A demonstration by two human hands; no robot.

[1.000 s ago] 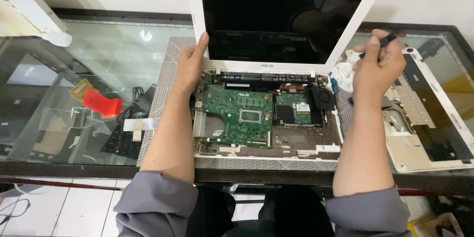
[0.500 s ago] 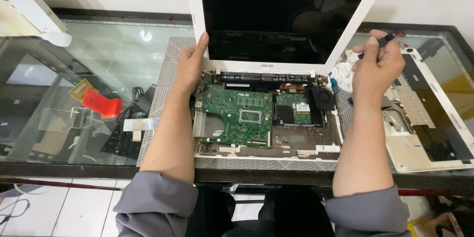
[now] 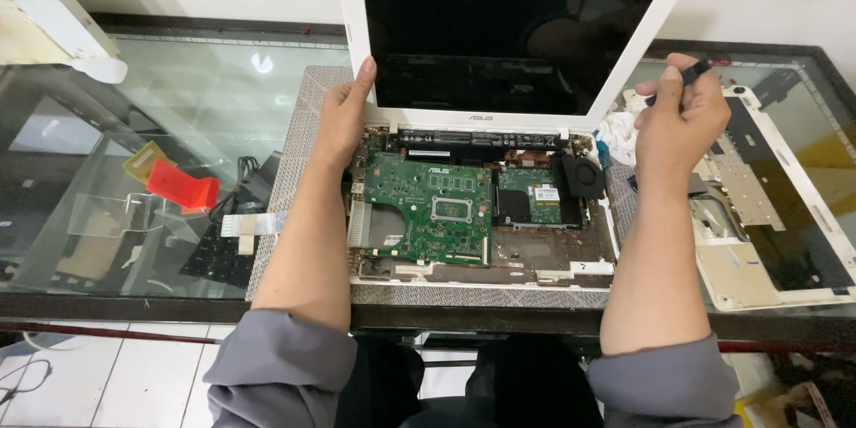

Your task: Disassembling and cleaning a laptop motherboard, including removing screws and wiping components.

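White laptop [image 3: 499,125], base opened, centre of glass table [image 3: 178,107]: thin rigid plastic shell, glossy dark screen, bare green circuit board [image 3: 428,209] and round black fan [image 3: 581,176] exposed. Likely light but fragile; best taken by the bezel edges. Left hand [image 3: 343,120], at 9 o'clock of the screen, pinches the bezel. Right hand [image 3: 682,116], at 3 o'clock, closed round a small dark tool [image 3: 688,73]. Detached white keyboard frame [image 3: 776,214] lies beyond.

We had only one view, from the camera worn on the head. It looked steeply down and forward over our forearms at the glass table [image 3: 205,89], close enough that the opened laptop [image 3: 481,169] filled the middle. The wall stood along the top edge, our grey sleeves and tiled floor along the bottom.
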